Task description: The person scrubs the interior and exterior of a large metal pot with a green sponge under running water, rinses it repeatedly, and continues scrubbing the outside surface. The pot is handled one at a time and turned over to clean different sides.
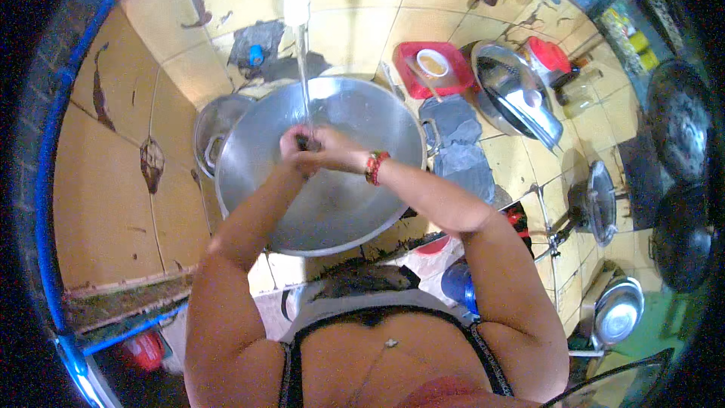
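A large, round metal basin (351,209) stands in front of me on the tiled surface. Water (306,79) runs down in a thin stream from above onto my hands, over the basin's middle. My left hand (295,150) and my right hand (328,150) are pressed together around a small dark object (308,144), mostly hidden by the fingers. Blur keeps me from telling what it is, or which hand grips it. A red beaded bracelet (376,168) circles my right wrist.
Behind the basin's left side sits a metal pot (218,119). To the right are a red plastic tray (408,73) with a white bowl (433,63), a metal bowl (487,68) and grey slabs (461,170). Farther right stand several pans and a gas stove pipe-like fitting (555,243).
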The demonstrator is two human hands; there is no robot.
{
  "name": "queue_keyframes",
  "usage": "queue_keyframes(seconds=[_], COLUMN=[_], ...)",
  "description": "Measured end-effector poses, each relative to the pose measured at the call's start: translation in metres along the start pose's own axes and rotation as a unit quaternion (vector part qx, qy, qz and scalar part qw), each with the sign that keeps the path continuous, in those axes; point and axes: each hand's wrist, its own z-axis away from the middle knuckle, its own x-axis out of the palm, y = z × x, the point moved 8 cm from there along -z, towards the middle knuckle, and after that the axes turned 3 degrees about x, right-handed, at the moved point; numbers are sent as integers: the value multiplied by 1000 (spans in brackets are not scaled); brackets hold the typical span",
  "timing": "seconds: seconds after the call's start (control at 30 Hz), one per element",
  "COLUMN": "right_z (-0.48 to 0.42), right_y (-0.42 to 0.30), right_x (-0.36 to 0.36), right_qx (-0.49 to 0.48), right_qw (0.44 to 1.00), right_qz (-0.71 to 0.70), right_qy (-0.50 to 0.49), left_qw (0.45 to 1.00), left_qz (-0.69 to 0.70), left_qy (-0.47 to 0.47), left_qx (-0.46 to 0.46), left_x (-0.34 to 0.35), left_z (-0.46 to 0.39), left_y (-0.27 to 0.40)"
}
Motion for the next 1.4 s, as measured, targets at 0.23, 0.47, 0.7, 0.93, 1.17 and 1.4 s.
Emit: queue_keyframes(seconds=[0.23, 0.47, 0.7, 0.93, 1.17, 1.4], right_z=[3, 15, 14, 20, -25, -17], right_y=[92, 54, 73, 59, 90, 29], right_x=[-35, 4, -8, -28, -24, -30], right_qx=[343, 258, 378, 302, 304, 149], right_qw=[910, 913, 763, 579, 814, 945], right_qz=[-52, 13, -490, -733, -419, 71], right_qy=[226, 317, 187, 190, 262, 283], left_qw=[978, 983, 958, 909, 959, 984], left_qz=[-119, 31, -263, -397, -272, -114], left_qy=[-151, -163, -51, -46, -55, -134], left_qx=[81, -73, -100, 116, 64, -13], left_x=[-3, -15, 21, 68, 58, 41], left_z=[-32, -49, -11, 10, -4, -23], left_y=[-25, -36, -8, 43, -7, 3])
